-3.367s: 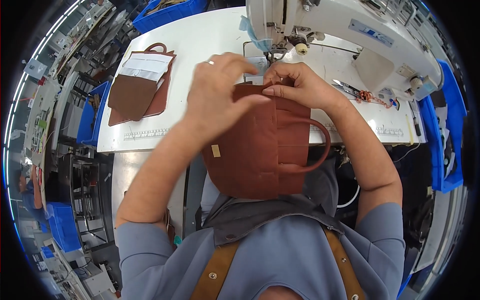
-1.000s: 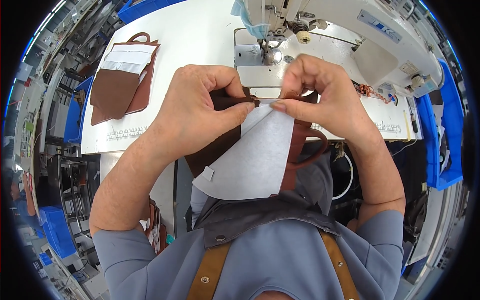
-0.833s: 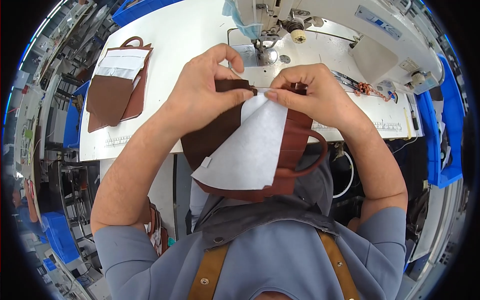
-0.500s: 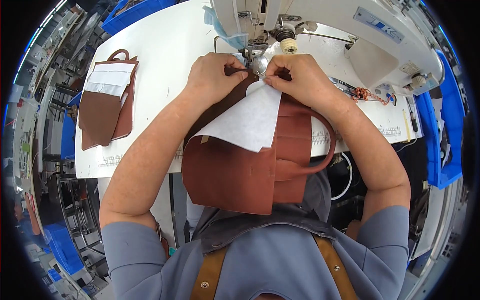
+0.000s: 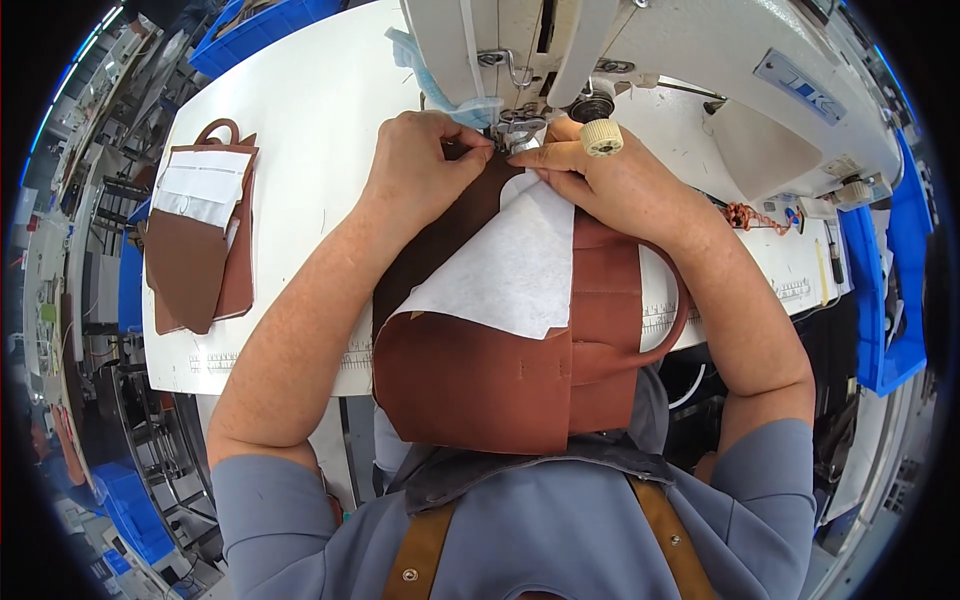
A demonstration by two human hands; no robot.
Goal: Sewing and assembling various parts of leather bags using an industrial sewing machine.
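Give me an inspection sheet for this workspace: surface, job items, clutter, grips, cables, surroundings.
Surface: white table, ruler marks along the near edge.
Job items: red-brown leather-like bag panel with loop handle; white lining sheet overlying it; dark brown flexible panel at left.
Clutter: stacked brown and white bag pieces at left; orange cord at right.
Left grip: pinches the dark brown flexible panel near its top edge.
Right grip: fingers near the same edge; exact hold unclear.
Cables: curved white tube or cable below the table.
Surroundings: white sewing machine, blue plastic bins.

The sewing machine (image 5: 722, 45) bears a lettered badge (image 5: 800, 87), the table (image 5: 290, 190) rulers (image 5: 215, 361).
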